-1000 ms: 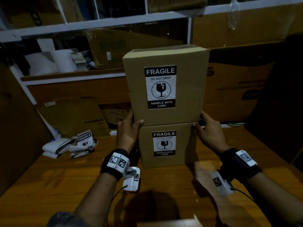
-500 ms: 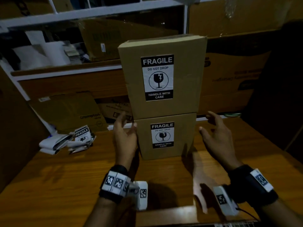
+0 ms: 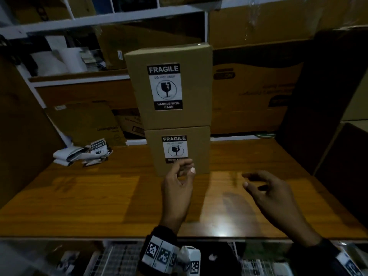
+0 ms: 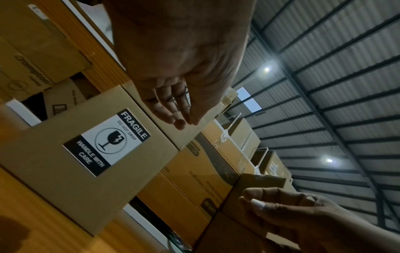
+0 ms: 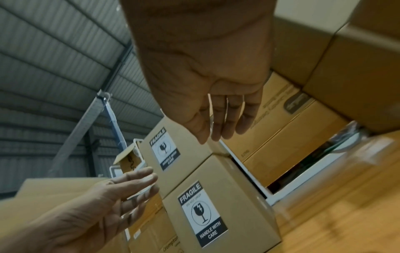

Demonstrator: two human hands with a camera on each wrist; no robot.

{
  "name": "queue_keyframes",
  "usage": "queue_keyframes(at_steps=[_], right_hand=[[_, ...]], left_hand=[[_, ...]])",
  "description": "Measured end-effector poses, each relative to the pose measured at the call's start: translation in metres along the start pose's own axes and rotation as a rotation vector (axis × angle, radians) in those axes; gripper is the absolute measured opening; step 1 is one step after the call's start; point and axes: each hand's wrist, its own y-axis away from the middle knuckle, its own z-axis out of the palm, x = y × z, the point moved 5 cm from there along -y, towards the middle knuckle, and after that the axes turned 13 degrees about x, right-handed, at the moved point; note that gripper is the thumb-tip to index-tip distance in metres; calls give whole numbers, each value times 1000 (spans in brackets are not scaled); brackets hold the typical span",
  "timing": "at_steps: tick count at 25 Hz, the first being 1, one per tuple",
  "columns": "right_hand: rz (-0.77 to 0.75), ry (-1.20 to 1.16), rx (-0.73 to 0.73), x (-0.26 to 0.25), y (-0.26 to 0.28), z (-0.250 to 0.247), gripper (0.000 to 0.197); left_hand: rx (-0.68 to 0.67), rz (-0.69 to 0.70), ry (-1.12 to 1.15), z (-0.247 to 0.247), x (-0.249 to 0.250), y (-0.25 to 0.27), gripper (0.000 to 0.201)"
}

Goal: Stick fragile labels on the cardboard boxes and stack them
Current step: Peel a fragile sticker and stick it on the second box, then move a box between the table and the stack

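Wooden table [image 3: 99, 196] fills the lower head view, w/ white shelving [image 3: 111, 14] behind it packed w/ big cartons [image 3: 258, 92]. Corrugated roof [image 4: 335, 85] w/ two lamps shows in the L wrist view. Mid-table, near the back edge: two cardboard boxes stacked. Top box [image 3: 169, 86] sits on bottom box [image 3: 179, 150], looks bigger, and overhangs it on the left, right sides roughly flush. Each front face carries a fragile label: top label [image 3: 164, 87] upright and centred on its face, bottom label [image 3: 174, 149] likewise, its lower edge partly hidden by the left hand in the head view. Both labels read FRAGILE / HANDLE WITH CARE w/ broken-glass symbol. Flat carton [image 3: 85, 122] leans at back left of table. In front of it, a loose pile of spare labels [image 3: 83, 153] and white backing strips, well apart from the stack. Left hand [image 3: 178, 188] hovers just in front of bottom box, fingers loosely curled, thumb raised, holding nothing; no contact w/ the box visible. Right hand [image 3: 268, 190] is out to the right of the stack over bare table, fingers spread and relaxed, also empty and clear of the boxes. Both wrists wear black bands w/ marker tags. R wrist view is blurred but shows both labelled boxes [image 5: 194, 171] and both hands released.
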Motion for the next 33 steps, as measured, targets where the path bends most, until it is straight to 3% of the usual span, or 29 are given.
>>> queue_keyframes(at_steps=[5, 12, 18, 23, 25, 28, 33], right_hand=[[19, -48, 33, 16, 17, -53, 17], [98, -112, 352, 46, 9, -124, 16], [77, -19, 651, 62, -16, -211, 18], [54, 208, 800, 97, -38, -285, 18], [45, 301, 847, 122, -50, -319, 20], [31, 428, 796, 164, -72, -363, 22], [11, 565, 556, 234, -95, -393, 28]], left_hand=[[-24, 16, 40, 35, 24, 38, 20], [-221, 69, 127, 132, 55, 48, 19], [-462, 151, 251, 245, 93, 59, 22], [-635, 171, 281, 328, 117, 93, 25], [-675, 238, 249, 358, 123, 109, 27], [-663, 328, 184, 399, 133, 135, 30], [-651, 397, -123, 466, 133, 184, 49]])
